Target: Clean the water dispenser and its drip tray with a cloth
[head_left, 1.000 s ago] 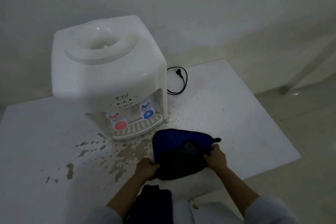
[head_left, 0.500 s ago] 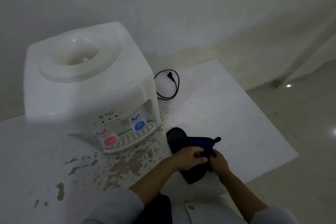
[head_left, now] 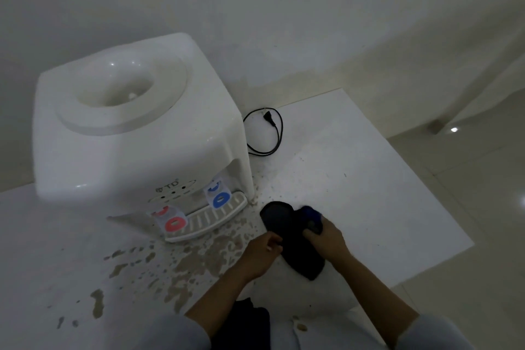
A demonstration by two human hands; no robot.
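Note:
A white tabletop water dispenser (head_left: 136,136) stands on the white table (head_left: 355,179), with no bottle in its top well. It has a red tap (head_left: 173,223) and a blue tap (head_left: 220,197) over a slotted drip tray (head_left: 210,221). To the tray's right lies a dark blue cloth (head_left: 284,221), folded over into a narrow strip. My right hand (head_left: 326,239) grips its far right part. At the cloth's near left edge my left hand (head_left: 261,250) pinches the fabric.
Brown dried stains (head_left: 181,264) spread over the table in front of the tray and toward the left. A black power cord with its plug (head_left: 267,133) lies coiled behind the dispenser's right side. The table's right edge drops to a tiled floor (head_left: 468,207).
The cloth went from lying spread out flat to being folded into a narrow strip. My left hand crossed to the right hand, then drew back to the cloth's near left edge.

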